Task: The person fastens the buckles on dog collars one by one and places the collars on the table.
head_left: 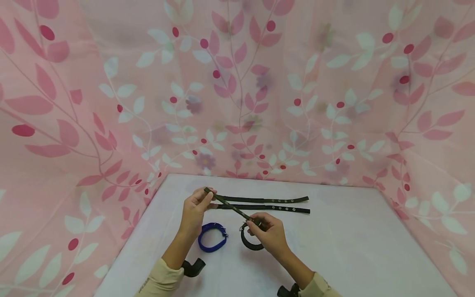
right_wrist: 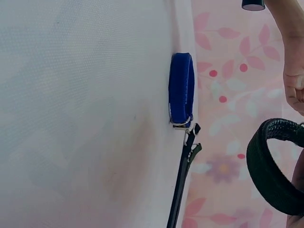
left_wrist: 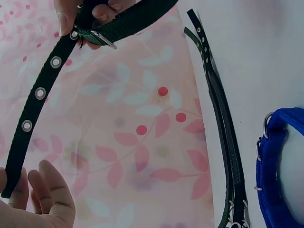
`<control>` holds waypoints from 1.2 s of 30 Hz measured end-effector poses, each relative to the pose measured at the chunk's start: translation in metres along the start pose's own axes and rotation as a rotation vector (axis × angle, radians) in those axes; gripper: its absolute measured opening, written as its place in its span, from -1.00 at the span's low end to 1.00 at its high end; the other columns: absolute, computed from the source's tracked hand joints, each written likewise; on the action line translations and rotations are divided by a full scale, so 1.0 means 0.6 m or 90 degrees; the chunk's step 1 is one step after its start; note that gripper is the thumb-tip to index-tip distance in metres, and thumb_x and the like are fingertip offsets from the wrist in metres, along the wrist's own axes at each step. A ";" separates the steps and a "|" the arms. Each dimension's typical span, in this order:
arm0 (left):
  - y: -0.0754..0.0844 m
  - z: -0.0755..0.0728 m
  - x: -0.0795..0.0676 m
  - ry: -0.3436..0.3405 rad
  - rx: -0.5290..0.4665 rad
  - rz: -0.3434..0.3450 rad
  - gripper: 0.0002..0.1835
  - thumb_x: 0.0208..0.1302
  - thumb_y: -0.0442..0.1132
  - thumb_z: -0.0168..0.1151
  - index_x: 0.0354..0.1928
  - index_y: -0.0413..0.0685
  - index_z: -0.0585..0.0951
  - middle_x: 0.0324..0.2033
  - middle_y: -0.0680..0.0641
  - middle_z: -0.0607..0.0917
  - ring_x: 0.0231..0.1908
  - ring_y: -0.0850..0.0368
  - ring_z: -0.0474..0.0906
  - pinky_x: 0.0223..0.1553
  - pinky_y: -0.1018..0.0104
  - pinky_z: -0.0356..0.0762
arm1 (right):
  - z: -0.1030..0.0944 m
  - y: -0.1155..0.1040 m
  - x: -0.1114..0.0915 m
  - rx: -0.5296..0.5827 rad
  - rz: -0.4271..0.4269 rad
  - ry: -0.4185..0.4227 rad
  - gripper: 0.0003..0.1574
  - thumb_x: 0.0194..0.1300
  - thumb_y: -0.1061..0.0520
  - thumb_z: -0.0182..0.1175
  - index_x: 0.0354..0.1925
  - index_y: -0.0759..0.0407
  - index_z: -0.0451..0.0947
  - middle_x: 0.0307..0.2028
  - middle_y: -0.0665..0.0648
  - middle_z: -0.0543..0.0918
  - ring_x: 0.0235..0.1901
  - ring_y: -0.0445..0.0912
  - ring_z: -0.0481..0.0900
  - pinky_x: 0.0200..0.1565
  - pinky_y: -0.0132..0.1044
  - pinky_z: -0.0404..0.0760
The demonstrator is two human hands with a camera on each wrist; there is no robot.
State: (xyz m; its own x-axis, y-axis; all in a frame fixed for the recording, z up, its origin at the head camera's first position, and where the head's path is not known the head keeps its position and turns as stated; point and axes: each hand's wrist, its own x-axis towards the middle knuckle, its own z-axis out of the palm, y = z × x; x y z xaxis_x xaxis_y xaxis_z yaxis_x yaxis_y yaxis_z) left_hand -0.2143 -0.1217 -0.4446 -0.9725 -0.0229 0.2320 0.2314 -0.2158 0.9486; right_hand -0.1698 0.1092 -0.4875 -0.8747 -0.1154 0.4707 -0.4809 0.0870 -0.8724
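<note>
A white table (head_left: 352, 247) stands against a pink leaf-print curtain (head_left: 237, 82). Above it a black collar (head_left: 237, 212) stretches between both hands: the left hand (head_left: 195, 206) pinches its free tip, raised, and the right hand (head_left: 268, 233) grips the buckle end, lower, where the strap curls into a loop. Two flat black straps (head_left: 267, 204) lie just beyond; a blue collar (head_left: 212, 237) lies between the forearms. Only the left wrist view shows the eyelets (left_wrist: 40, 92) and buckle (left_wrist: 97, 38).
</note>
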 end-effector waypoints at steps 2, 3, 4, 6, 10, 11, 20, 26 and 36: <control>0.000 0.001 0.001 -0.002 -0.001 -0.004 -0.71 0.39 -0.24 0.23 -0.13 -0.43 0.64 -0.04 -0.10 0.54 -0.16 0.11 0.54 -0.18 0.27 0.68 | -0.001 0.010 -0.001 0.000 0.013 0.007 -0.83 0.22 0.37 0.33 -0.18 0.37 0.61 -0.40 0.37 0.70 -0.49 -0.10 0.73 -0.40 -0.28 0.72; 0.000 0.001 0.001 -0.002 -0.002 -0.006 -0.72 0.39 -0.24 0.23 -0.14 -0.42 0.64 -0.05 -0.10 0.54 -0.16 0.11 0.54 -0.19 0.29 0.68 | -0.002 0.016 -0.001 0.001 0.020 0.010 -0.82 0.22 0.35 0.33 -0.17 0.35 0.61 -0.39 0.39 0.70 -0.48 -0.10 0.73 -0.39 -0.29 0.72; 0.000 0.001 0.001 -0.001 -0.003 -0.008 -0.72 0.39 -0.24 0.23 -0.14 -0.42 0.64 -0.04 -0.11 0.54 -0.16 0.11 0.53 -0.20 0.30 0.68 | -0.002 0.020 -0.002 0.004 0.027 0.012 -0.82 0.22 0.33 0.35 -0.17 0.33 0.61 -0.38 0.39 0.70 -0.47 -0.10 0.74 -0.38 -0.29 0.72; 0.000 0.002 0.002 -0.001 -0.001 -0.011 -0.71 0.39 -0.23 0.23 -0.15 -0.43 0.63 -0.04 -0.12 0.54 -0.16 0.11 0.53 -0.21 0.31 0.67 | -0.004 0.025 -0.002 0.005 0.036 0.013 -0.80 0.23 0.27 0.37 -0.17 0.29 0.61 -0.36 0.36 0.72 -0.45 -0.11 0.74 -0.35 -0.30 0.72; 0.000 0.002 0.002 -0.006 0.003 -0.017 -0.67 0.38 -0.24 0.25 -0.14 -0.51 0.60 0.00 -0.19 0.52 -0.15 0.11 0.52 -0.21 0.32 0.67 | -0.006 0.030 -0.003 0.000 0.039 0.013 -0.79 0.23 0.24 0.37 -0.17 0.27 0.61 -0.35 0.29 0.74 -0.43 -0.14 0.74 -0.34 -0.31 0.72; 0.000 0.002 0.003 -0.008 0.006 -0.018 -0.66 0.37 -0.24 0.25 -0.13 -0.51 0.60 0.02 -0.20 0.52 -0.14 0.11 0.52 -0.20 0.32 0.66 | -0.007 0.031 -0.003 -0.002 0.040 0.013 -0.79 0.22 0.26 0.37 -0.17 0.27 0.61 -0.35 0.28 0.74 -0.43 -0.15 0.74 -0.34 -0.32 0.72; -0.007 -0.001 0.001 -0.025 0.033 -0.035 -0.75 0.39 -0.24 0.24 -0.07 -0.31 0.64 -0.12 -0.06 0.56 -0.21 0.15 0.55 -0.24 0.35 0.66 | -0.008 0.036 -0.003 0.017 0.071 0.040 -0.80 0.21 0.34 0.35 -0.17 0.31 0.60 -0.35 0.30 0.72 -0.44 -0.13 0.74 -0.34 -0.30 0.73; -0.015 -0.001 0.003 -0.042 0.022 -0.038 -0.73 0.38 -0.18 0.25 -0.07 -0.26 0.62 -0.27 -0.14 0.60 -0.29 0.10 0.57 -0.27 0.32 0.67 | -0.010 0.027 -0.002 0.047 0.089 0.046 -0.77 0.22 0.25 0.38 -0.18 0.34 0.60 -0.34 0.34 0.72 -0.43 -0.11 0.75 -0.33 -0.25 0.74; -0.028 0.003 -0.004 -0.042 0.034 -0.073 -0.64 0.38 -0.12 0.25 0.06 -0.24 0.62 -0.29 -0.08 0.59 -0.30 0.09 0.54 -0.30 0.29 0.67 | -0.008 0.019 0.006 0.090 0.139 0.083 -0.75 0.22 0.26 0.37 -0.18 0.40 0.58 -0.30 0.40 0.72 -0.43 -0.12 0.73 -0.30 -0.26 0.74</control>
State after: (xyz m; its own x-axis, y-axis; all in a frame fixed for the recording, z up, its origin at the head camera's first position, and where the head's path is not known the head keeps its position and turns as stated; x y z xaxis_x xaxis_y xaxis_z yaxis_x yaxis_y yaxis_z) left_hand -0.2159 -0.1159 -0.4608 -0.9890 0.0628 0.1336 0.1221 -0.1607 0.9794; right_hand -0.1788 0.1146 -0.4951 -0.9615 0.0193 0.2743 -0.2749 -0.0446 -0.9604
